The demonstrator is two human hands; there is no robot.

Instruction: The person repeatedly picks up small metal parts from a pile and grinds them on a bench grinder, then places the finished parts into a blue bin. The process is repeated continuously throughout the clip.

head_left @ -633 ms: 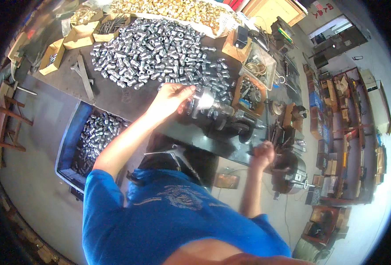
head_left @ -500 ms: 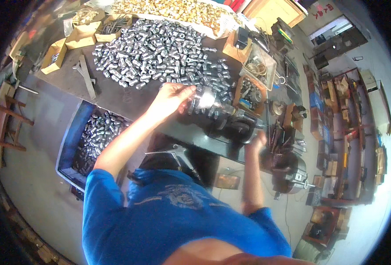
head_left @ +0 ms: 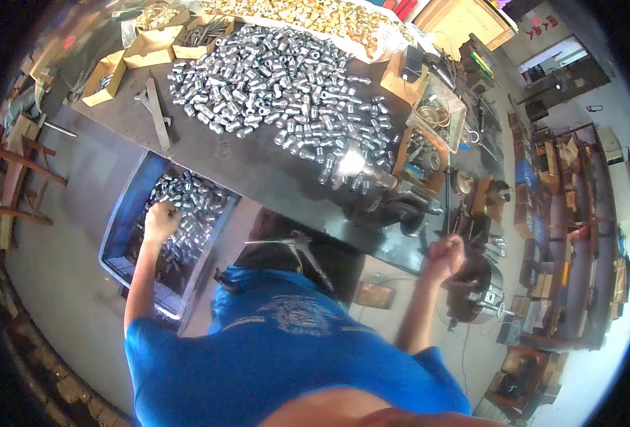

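Observation:
Over the blue bin [head_left: 119, 217] at the left, my left hand [head_left: 161, 222] reaches down with its fingers curled together. What they pinch, if anything, cannot be made out. Many small metal fittings [head_left: 199, 213] lie in the bin just beside and below these fingers. My right hand [head_left: 446, 257] is closed in a fist off the bench's front edge, right of a dark bench machine [head_left: 407, 208]; whatever is inside the fist is hidden. A bright lamp spot [head_left: 350, 163] glares at the machine's left end, next to a large pile of shiny metal fittings [head_left: 265, 82].
Small yellow boxes [head_left: 149, 48] and a flat metal bar with a wrench [head_left: 158, 114] lie on the bench at the left. Brass-coloured parts [head_left: 308, 20] fill the far side. An air blow gun [head_left: 297, 245] is in front of me. Another round machine [head_left: 478, 288] stands right, before shelves [head_left: 571, 235].
My left hand has left the machine's left end and swung down left to the bin. My right hand has moved right and nearer, away from the machine. The whole view has shifted slightly.

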